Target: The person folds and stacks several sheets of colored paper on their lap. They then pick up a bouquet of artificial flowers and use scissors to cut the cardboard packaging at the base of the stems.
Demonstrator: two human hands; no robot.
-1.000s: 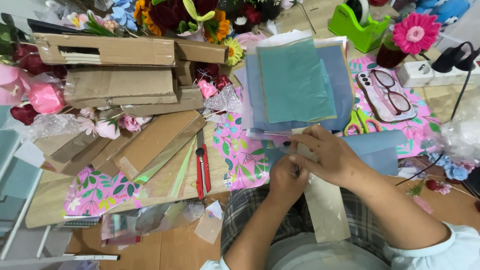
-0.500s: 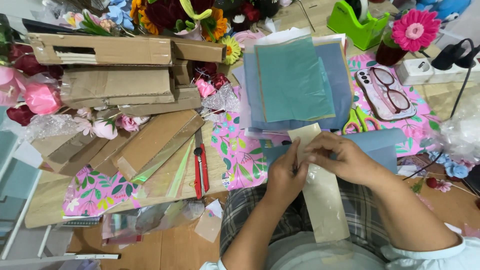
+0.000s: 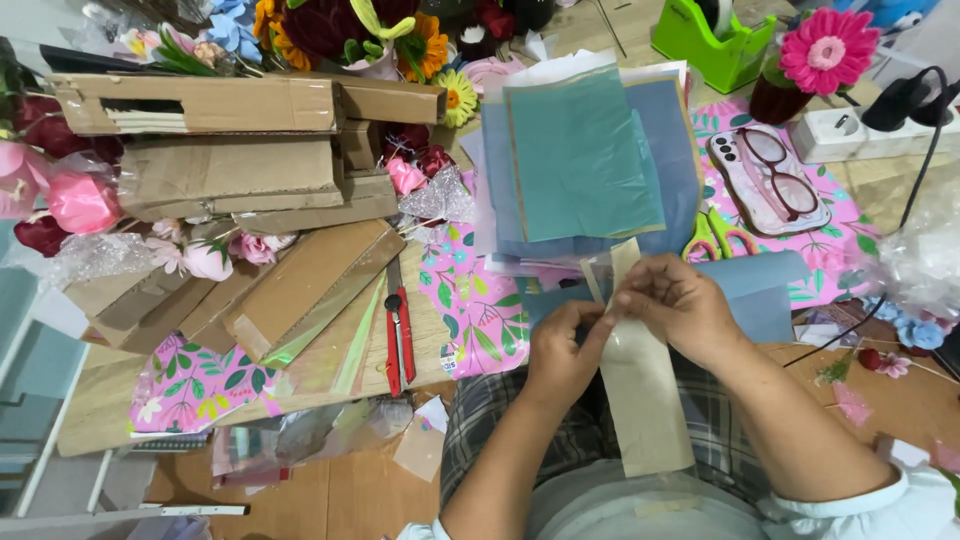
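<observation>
On the far left, pink flowers [image 3: 75, 200] sit by brown cardboard boxes [image 3: 230, 175]. Next comes a red cutter [image 3: 399, 335]. Then the left hand [image 3: 562, 352] and right hand [image 3: 675, 305] both pinch a long cream paper strip [image 3: 645, 400] over the lap, fingers shut tight on it. Glasses [image 3: 778, 175] lie further right.
</observation>
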